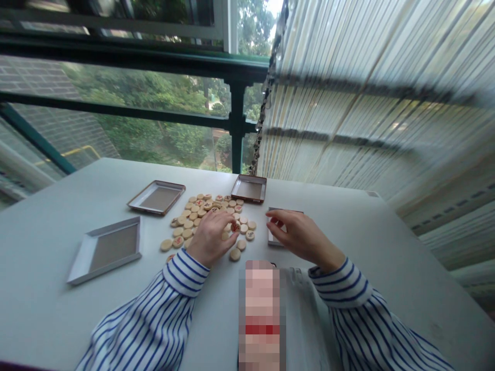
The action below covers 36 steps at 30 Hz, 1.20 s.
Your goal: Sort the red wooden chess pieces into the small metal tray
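A loose pile of round wooden Chinese chess pieces (188,224), some marked with red or black characters, lies mid-table. My left hand (214,232) is over the pile's near right side, its thumb and fingers closed on one Chinese chess piece (235,226) with a red character. Off to the right, my right hand (299,232) hovers above a small shallow box (275,240) and covers much of it. Its thumb and fingertips are apart, and nothing shows between them.
A brown-rimmed tray (157,210) and a grey-white box part (116,257) lie on the left. Another brown-rimmed tray (249,199) is behind the pile. A pixelated object (262,314) and clear plastic (303,309) lie in front, on the white table (386,247). Windows and a blind stand beyond.
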Each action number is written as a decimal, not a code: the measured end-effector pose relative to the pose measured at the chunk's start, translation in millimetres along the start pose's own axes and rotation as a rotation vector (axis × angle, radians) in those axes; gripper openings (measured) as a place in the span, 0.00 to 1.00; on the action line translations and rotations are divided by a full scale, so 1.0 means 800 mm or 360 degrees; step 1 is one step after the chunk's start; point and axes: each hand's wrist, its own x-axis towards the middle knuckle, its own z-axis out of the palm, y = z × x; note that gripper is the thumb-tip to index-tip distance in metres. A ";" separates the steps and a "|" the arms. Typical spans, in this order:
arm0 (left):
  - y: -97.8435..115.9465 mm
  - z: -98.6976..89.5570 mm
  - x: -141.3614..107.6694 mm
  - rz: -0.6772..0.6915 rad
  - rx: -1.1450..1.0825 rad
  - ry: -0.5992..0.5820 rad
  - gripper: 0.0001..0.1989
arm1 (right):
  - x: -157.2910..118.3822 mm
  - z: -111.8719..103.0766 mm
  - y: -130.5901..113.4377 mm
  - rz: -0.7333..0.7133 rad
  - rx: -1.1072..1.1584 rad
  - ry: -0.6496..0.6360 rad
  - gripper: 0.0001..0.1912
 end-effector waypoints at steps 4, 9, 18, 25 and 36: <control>0.002 0.002 0.001 0.0033 -0.0055 0.0041 0.08 | -0.003 -0.010 0.003 0.0005 0.0050 0.0056 0.15; 0.004 0.007 0.001 0.0052 -0.0085 0.0047 0.08 | -0.016 -0.017 0.004 0.0066 0.0053 0.0092 0.14; 0.017 0.007 0.001 0.0032 -0.0191 0.0104 0.09 | -0.056 -0.007 0.026 0.0172 0.0188 0.0450 0.11; 0.042 0.003 0.014 -0.0013 -0.0276 0.0081 0.08 | -0.070 0.006 0.041 0.0212 0.0223 0.0703 0.12; 0.080 0.015 0.050 0.0015 -0.0395 0.0057 0.07 | -0.078 0.017 0.052 0.0272 0.0292 0.0758 0.12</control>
